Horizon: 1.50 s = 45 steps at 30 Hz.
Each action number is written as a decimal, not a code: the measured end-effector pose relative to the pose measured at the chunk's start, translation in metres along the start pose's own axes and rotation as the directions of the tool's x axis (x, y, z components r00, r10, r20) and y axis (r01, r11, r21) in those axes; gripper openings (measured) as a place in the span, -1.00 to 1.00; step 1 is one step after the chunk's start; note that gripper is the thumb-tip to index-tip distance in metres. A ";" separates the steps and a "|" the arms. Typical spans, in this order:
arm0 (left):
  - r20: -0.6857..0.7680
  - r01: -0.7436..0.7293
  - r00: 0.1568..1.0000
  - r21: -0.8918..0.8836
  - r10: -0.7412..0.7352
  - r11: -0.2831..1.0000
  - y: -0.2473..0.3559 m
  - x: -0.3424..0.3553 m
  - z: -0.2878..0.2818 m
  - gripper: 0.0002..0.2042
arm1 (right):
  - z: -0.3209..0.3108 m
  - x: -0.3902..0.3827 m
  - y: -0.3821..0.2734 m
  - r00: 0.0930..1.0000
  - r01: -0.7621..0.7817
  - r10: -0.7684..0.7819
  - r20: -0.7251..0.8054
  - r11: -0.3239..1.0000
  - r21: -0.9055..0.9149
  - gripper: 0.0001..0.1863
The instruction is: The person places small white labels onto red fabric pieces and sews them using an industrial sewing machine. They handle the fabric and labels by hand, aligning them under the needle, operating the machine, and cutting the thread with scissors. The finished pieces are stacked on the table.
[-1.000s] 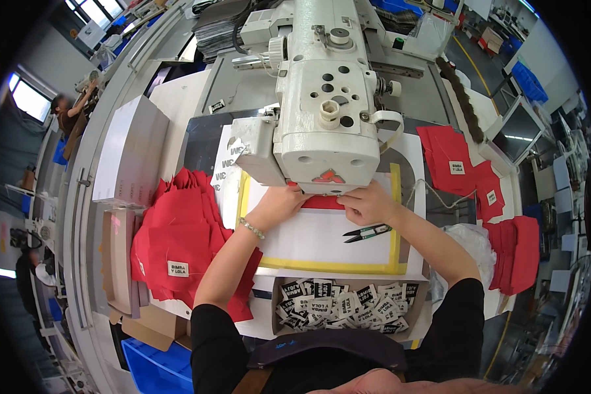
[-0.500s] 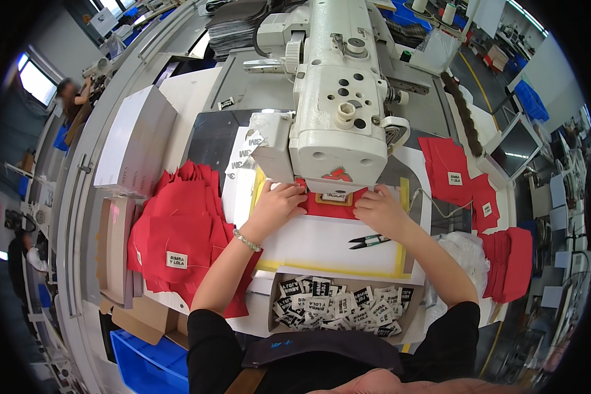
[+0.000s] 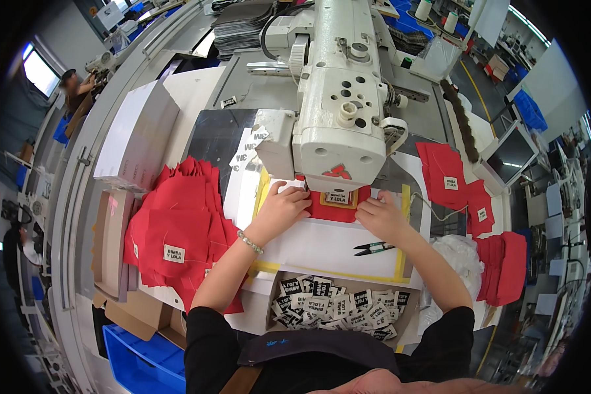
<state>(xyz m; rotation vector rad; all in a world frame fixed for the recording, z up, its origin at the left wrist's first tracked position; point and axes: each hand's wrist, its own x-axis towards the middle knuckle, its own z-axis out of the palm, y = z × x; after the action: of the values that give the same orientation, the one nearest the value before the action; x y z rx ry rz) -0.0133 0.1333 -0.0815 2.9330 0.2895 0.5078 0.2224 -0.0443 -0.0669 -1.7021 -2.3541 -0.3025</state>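
Under the white sewing machine head (image 3: pixel 338 98) lies a piece of red fabric (image 3: pixel 328 210), with a small printed label inside a yellow frame (image 3: pixel 340 197) on it. My left hand (image 3: pixel 282 211) has its fingers bent onto the left edge of this fabric. My right hand (image 3: pixel 381 213) rests with curled fingers on its right edge. A white sheet with yellow taped edges (image 3: pixel 315 246) lies beneath. Black thread snips (image 3: pixel 373 248) lie below my right hand. An open box of small black and white labels (image 3: pixel 338 308) is at the front edge, between my forearms.
A red fabric pile (image 3: pixel 171 230) and long white box (image 3: pixel 131 144) stand at left. More red pieces (image 3: pixel 443 171), a red stack (image 3: pixel 499 269), plastic bag (image 3: pixel 456 262) and monitor (image 3: pixel 513 157) are at right. A blue bin (image 3: pixel 144 361) sits lower left; a co-worker (image 3: pixel 79 88) works far left.
My hands have moved apart, the right one toward the right, uncovering the framed label on the red fabric under the machine head. The view has shifted slightly.
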 end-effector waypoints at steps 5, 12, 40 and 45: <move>-0.164 -0.059 0.985 -0.008 0.057 0.998 0.020 0.002 0.002 -0.76 | 0.006 0.000 -0.006 0.967 -0.181 0.225 -0.118 0.936 0.302 -0.93; -0.172 -0.189 0.962 0.148 0.213 0.971 0.021 0.007 0.021 -0.84 | -0.004 0.002 -0.005 0.948 -0.223 0.288 -0.132 0.902 0.369 -0.94; 0.013 -0.401 0.916 0.085 0.402 0.912 0.020 -0.046 -0.017 -0.66 | -0.061 -0.049 -0.017 0.946 -0.263 0.202 0.255 0.936 0.234 -0.64; 0.028 -0.302 0.953 0.037 0.302 0.952 0.021 -0.044 -0.021 -0.66 | -0.043 -0.074 -0.021 0.955 -0.220 0.179 0.236 0.962 0.159 -0.68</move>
<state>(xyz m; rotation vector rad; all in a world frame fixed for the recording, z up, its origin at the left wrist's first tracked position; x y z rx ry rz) -0.0583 0.1063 -0.0722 3.0356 -0.1587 0.5120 0.2274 -0.1310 -0.0483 -1.9476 -2.2426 0.1422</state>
